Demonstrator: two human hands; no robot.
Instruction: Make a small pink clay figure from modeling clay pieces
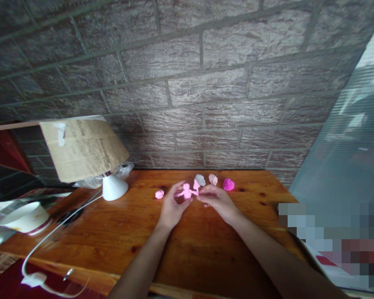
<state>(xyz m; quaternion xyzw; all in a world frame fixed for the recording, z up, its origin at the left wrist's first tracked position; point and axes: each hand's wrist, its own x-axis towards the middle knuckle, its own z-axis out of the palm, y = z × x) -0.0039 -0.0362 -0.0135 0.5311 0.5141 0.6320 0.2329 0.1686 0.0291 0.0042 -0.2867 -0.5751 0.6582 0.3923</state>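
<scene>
A small pink clay figure (pixel 187 191) with a round head and outstretched arms is held above the wooden table between my two hands. My left hand (pixel 173 206) curls round it from the left, thumb and fingers closed on its side. From the right, my right hand (pixel 215 198) pinches at the end of the figure's arm, where a small pink cone-shaped piece (pixel 196 185) stands up. Behind my right hand lie a whitish clay lump (pixel 200 180) and a pale pink lump (pixel 213 179). A bright magenta lump (pixel 228 184) sits to their right, and a light pink lump (pixel 159 194) is left of my left hand.
On the left of the wooden table (pixel 199 257) stands a lamp with a paper shade (pixel 87 151) and white base (pixel 114 187). Its white cord (pixel 54 230) runs past black scissors (pixel 70 216) and a paper cup (pixel 28 218). A brick wall (pixel 187 91) rises behind.
</scene>
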